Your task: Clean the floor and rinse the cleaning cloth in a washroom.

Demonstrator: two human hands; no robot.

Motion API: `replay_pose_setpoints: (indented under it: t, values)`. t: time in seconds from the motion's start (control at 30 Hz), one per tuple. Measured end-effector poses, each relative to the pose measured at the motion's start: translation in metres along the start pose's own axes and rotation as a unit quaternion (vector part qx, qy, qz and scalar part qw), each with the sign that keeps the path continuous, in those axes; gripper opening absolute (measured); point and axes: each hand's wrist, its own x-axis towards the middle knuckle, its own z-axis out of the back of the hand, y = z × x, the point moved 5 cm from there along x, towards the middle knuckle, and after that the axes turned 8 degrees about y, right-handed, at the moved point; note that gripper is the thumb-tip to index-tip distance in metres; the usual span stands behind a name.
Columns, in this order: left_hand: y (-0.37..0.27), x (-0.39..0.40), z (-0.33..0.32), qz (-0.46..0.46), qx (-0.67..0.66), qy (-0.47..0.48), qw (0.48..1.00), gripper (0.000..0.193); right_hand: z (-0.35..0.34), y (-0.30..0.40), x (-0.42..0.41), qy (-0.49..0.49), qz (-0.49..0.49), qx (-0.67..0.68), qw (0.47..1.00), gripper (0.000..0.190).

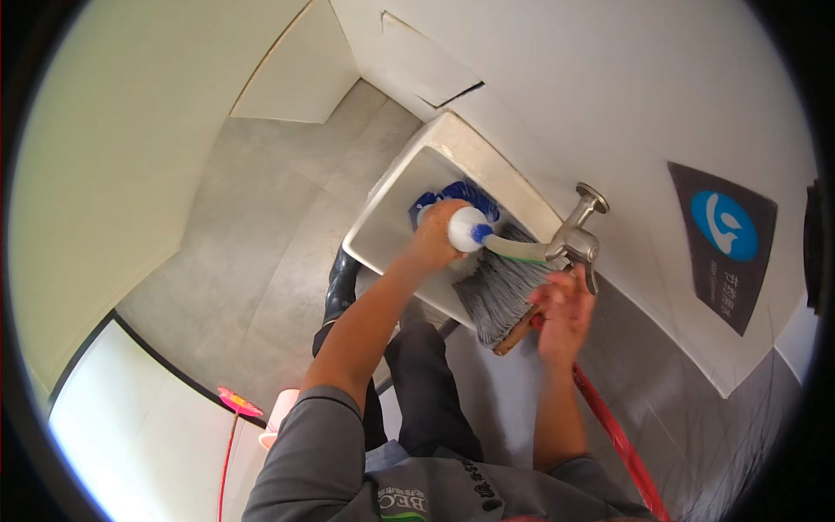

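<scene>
My left hand [430, 236] grips a white plastic bottle [464, 225] above a white utility sink [385, 196]. The bottle's blue neck meets the end of a pale, translucent hose [518, 249] fitted on a metal wall tap [574, 241]. My right hand [562, 310], slightly blurred, is just below the tap's lever [591, 277]. Its fingers are loosely apart; contact with the lever is unclear. Under the hose, a mop head with grey strands [496, 287] and a wooden block [517, 333] lies across the sink's near right rim. Blue material [466, 191], partly hidden, shows behind my left hand.
A red pole [613, 424] slants down at the right. Left of my body are a pink bucket [280, 414] and a pink-headed tool [239, 401] on a thin red handle. A dark sign [724, 245] is on the wall. My black boot [340, 284] stands beside the sink.
</scene>
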Motion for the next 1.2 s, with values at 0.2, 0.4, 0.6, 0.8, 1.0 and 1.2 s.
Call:
replay_pose_setpoints:
  t: [0.2,0.4,0.6,0.8,1.0,1.2]
  values:
    - [-0.011,0.001,-0.015,-0.106,0.056,0.005,0.993,0.048,-0.044,-0.074,0.036,0.099,-0.207,-0.249,0.941,0.038]
    - [-0.001,0.007,0.000,-0.097,0.103,-0.072,0.987,0.049,-0.065,-0.084,0.060,0.179,-0.043,-0.435,0.882,0.029]
    - [0.008,-0.010,0.001,-0.031,0.113,-0.142,0.983,0.053,-0.072,-0.097,0.045,0.088,-0.211,-0.236,0.944,0.028]
    - [0.026,-0.032,-0.063,0.248,-0.825,-0.125,0.493,0.037,-0.061,-0.096,0.041,0.171,0.047,-0.430,0.885,0.026]
    - [0.023,-0.010,-0.069,0.307,-0.785,-0.107,0.528,0.024,-0.058,-0.051,0.006,0.223,0.051,-0.507,0.831,0.027]
    - [0.066,0.004,-0.066,0.327,-0.746,-0.072,0.576,0.067,-0.049,0.009,-0.035,0.220,0.018,-0.484,0.847,0.027]
